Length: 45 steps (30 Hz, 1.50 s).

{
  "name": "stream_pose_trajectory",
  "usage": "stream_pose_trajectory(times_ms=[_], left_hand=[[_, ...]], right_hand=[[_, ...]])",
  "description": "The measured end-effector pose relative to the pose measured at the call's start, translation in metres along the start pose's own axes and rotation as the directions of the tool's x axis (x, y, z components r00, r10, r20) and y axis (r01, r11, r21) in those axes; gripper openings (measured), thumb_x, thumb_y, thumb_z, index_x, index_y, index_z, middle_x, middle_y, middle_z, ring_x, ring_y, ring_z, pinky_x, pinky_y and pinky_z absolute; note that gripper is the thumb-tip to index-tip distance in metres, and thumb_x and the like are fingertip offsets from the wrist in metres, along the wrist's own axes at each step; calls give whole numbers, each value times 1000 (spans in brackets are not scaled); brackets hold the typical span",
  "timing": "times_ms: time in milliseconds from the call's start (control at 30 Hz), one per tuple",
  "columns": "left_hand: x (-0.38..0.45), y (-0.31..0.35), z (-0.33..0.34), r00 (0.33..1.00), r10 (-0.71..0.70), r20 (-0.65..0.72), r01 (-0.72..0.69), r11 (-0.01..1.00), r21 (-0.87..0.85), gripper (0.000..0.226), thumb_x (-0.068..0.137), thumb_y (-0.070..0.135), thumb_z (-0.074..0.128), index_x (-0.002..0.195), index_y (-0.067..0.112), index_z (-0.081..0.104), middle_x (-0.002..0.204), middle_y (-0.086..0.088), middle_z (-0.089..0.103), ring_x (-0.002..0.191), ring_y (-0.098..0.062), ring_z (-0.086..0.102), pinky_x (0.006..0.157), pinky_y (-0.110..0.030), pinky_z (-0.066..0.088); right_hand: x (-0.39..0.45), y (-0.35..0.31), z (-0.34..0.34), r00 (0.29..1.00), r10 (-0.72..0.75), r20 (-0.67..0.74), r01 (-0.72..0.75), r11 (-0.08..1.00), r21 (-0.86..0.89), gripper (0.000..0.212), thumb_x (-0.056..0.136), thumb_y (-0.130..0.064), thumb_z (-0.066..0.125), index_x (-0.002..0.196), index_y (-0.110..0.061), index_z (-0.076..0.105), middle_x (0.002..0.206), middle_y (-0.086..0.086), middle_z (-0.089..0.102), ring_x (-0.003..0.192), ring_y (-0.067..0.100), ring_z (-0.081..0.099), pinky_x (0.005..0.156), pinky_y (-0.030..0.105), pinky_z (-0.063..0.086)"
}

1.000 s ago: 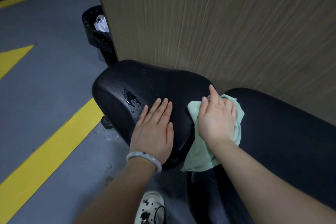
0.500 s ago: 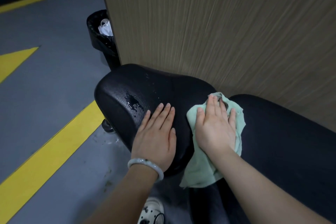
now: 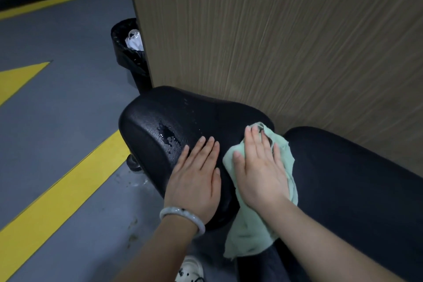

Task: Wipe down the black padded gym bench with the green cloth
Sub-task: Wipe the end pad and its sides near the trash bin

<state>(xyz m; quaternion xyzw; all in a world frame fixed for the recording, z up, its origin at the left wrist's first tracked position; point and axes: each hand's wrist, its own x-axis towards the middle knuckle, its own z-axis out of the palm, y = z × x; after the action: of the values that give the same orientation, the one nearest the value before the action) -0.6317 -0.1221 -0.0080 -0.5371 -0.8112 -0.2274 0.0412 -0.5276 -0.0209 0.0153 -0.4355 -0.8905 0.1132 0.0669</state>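
Note:
The black padded bench has two pads: a seat pad [image 3: 160, 117] on the left and a longer back pad [image 3: 354, 178] on the right. A puddle of water [image 3: 168, 133] and droplets lie on the seat pad. My left hand [image 3: 196, 178] rests flat on the seat pad, fingers apart, holding nothing. My right hand [image 3: 258, 167] presses flat on the green cloth [image 3: 249, 231] at the seat pad's right edge, over the gap between the pads. The cloth's lower end hangs down into the gap.
A wood-grain wall panel [image 3: 274, 30] stands right behind the bench. A black bin [image 3: 128, 52] with white trash stands at the panel's left corner. The grey floor [image 3: 57, 110] carries yellow stripes [image 3: 64, 192] and wet spots by the bench foot. A white shoe [image 3: 190, 269] shows at the bottom.
My right hand has slid the cloth slightly up and left along the seat pad's right edge, its fingers now flatter. My left hand has stayed in place on the pad.

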Motion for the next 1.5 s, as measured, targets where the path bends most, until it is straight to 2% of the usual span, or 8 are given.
stream_pose_trajectory(times_ms=[167,500,700,900,967,1133,1300,1500], left_hand=[[1,-1,0,1000,3,12,-3,1000,22,52,94,26,31,138,9,53,144,-2,50,138,-15,40,114,-36,19],[0,0,0,1000,-2,-2,2,1000,-21,51,95,25,30,136,8,55,143,-3,52,137,-16,41,116,-33,17],[1,-3,2,1000,-13,-3,13,1000,-23,52,97,28,28,139,5,50,144,-6,50,136,-16,42,113,-34,20],[-1,-5,3,999,-22,35,22,1000,-22,55,101,35,23,148,10,37,153,-1,38,142,-11,29,116,-33,16],[-2,-5,3,998,-23,59,23,1000,-10,57,102,39,20,151,12,28,155,0,32,144,-10,26,117,-32,13],[2,12,-8,999,-7,34,7,1000,-6,61,99,41,28,152,11,24,158,-4,25,146,-17,21,118,-32,6],[22,68,8,989,117,94,-125,989,81,54,92,34,32,136,11,56,147,-5,47,141,-21,35,113,-40,17],[5,58,12,981,108,163,-127,985,114,53,94,36,33,136,12,55,143,-4,52,137,-24,42,111,-45,22]], right_hand=[[32,-4,0,999,6,31,-8,997,73,56,103,-39,15,154,-24,-4,162,-8,-9,146,5,-15,119,33,-12],[-15,-9,2,999,-12,-35,15,997,71,73,87,-51,-8,154,-23,-2,162,-7,-4,147,5,-10,118,30,-12],[31,-19,4,1000,-14,-14,15,995,98,55,104,-34,16,155,-22,3,163,-6,-2,148,7,-11,119,34,-13],[16,0,-24,993,-9,-120,74,828,555,44,105,-22,30,149,-20,34,156,-12,22,144,-3,12,121,26,0],[-8,23,-34,980,24,-199,62,908,415,44,104,-25,31,149,-23,35,152,-16,22,143,-3,11,121,27,0],[-53,53,-26,988,113,101,-112,994,-16,66,85,-58,-17,147,-33,-17,156,-15,-20,141,5,-29,117,36,-19],[-46,50,-22,990,119,81,-114,991,-70,67,78,-53,-26,143,-35,-22,150,-17,-28,139,6,-33,116,39,-20],[-45,53,-19,988,129,85,-123,990,-72,61,83,-50,-22,143,-36,-23,152,-16,-26,141,6,-31,117,39,-18]])
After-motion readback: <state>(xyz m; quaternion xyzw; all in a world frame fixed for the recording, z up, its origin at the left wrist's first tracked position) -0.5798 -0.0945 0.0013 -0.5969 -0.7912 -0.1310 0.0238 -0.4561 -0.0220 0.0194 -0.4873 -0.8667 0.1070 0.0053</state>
